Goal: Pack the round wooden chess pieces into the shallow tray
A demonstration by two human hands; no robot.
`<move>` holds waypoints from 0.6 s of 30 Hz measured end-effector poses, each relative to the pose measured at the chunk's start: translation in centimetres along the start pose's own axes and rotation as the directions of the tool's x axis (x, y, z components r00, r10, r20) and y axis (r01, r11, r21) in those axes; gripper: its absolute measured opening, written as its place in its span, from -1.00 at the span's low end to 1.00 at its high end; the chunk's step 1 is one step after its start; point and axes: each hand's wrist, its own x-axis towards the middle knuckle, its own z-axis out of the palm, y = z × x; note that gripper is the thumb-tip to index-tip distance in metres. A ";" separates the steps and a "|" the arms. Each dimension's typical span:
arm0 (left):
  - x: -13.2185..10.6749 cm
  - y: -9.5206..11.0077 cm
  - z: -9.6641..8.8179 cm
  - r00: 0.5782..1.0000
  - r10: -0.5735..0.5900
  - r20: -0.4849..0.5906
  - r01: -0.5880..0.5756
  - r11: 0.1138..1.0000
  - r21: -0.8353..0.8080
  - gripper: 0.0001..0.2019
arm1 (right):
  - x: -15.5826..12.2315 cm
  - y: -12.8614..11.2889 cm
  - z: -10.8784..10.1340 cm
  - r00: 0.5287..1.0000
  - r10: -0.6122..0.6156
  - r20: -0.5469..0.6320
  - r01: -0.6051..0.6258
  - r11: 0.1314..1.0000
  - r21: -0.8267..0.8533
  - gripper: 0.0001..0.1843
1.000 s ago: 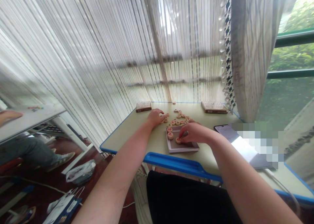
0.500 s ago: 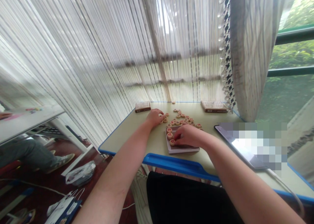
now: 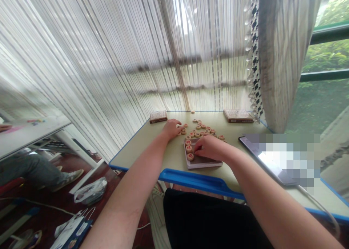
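My left hand (image 3: 171, 129) rests on the table at the left of the scattered xiangqi pieces, fingers spread and curved beside a few discs (image 3: 183, 131). Over the shallow box tray (image 3: 205, 165) is my right hand (image 3: 208, 147), its thumb and fingertips slightly apart, with nothing visible between them. Down the tray's left side stand three round wooden pieces with red characters: a top one (image 3: 188, 142), a middle one (image 3: 189, 149) and a bottom one (image 3: 190, 157). My right hand hides part of the tray's inside. Behind the tray lie several loose pieces (image 3: 203, 126).
Flat boxes stand at the back left (image 3: 158, 117) and back right (image 3: 238, 115). A tablet-like device (image 3: 261, 161) with a cable lies at the right. The table has a blue front edge (image 3: 195, 180). String curtains hang behind. Another person's leg (image 3: 35, 169) shows at the left.
My right fingers have come off the bottom piece in the tray and moved a little up and right. That piece stays in the tray's left column. My left hand stays nearly still.
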 end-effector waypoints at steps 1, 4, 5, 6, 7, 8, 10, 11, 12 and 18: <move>0.0 0.0 0.0 1.000 0.005 0.003 -0.005 1.000 0.002 -0.68 | 0.0 0.1 0.1 1.000 -0.003 -0.011 0.003 1.000 -0.021 -0.82; 0.0 0.0 0.0 1.000 0.008 0.015 -0.008 1.000 0.010 -0.68 | 0.2 0.3 0.4 0.999 -0.042 -0.028 0.041 0.998 -0.054 -0.80; 0.1 0.0 0.0 1.000 0.004 0.015 -0.005 1.000 0.011 -0.68 | 0.3 0.4 0.5 0.998 -0.054 -0.031 0.052 0.997 -0.055 -0.79; 0.1 0.0 0.0 1.000 0.003 0.012 -0.003 1.000 0.013 -0.68 | 0.3 0.4 0.6 0.998 -0.060 -0.034 0.058 0.997 -0.056 -0.79; 0.1 0.0 0.0 1.000 0.006 0.010 -0.006 1.000 0.013 -0.68 | 0.4 0.4 0.6 0.997 -0.063 -0.036 0.061 0.996 -0.059 -0.79; 0.1 0.0 0.1 1.000 0.012 0.008 -0.012 1.000 0.012 -0.68 | 0.4 0.4 0.7 0.997 -0.063 -0.037 0.060 0.996 -0.065 -0.79; 0.0 0.0 0.1 1.000 0.019 0.007 -0.019 1.000 0.012 -0.68 | 0.5 0.4 0.7 0.998 -0.052 -0.038 0.049 0.996 -0.075 -0.80; 0.0 -0.1 0.1 1.000 0.020 0.008 -0.020 1.000 0.012 -0.68 | 0.6 0.4 0.8 0.998 -0.044 -0.040 0.041 0.996 -0.079 -0.80; 0.0 -0.1 0.2 1.000 0.019 0.009 -0.020 1.000 0.011 -0.68 | 0.6 0.5 0.8 0.998 -0.037 -0.043 0.033 0.996 -0.084 -0.80; 0.0 0.0 0.2 1.000 0.009 0.008 -0.009 1.000 0.005 -0.68 | 0.7 0.3 0.9 0.998 -0.043 -0.047 0.039 0.996 -0.081 -0.79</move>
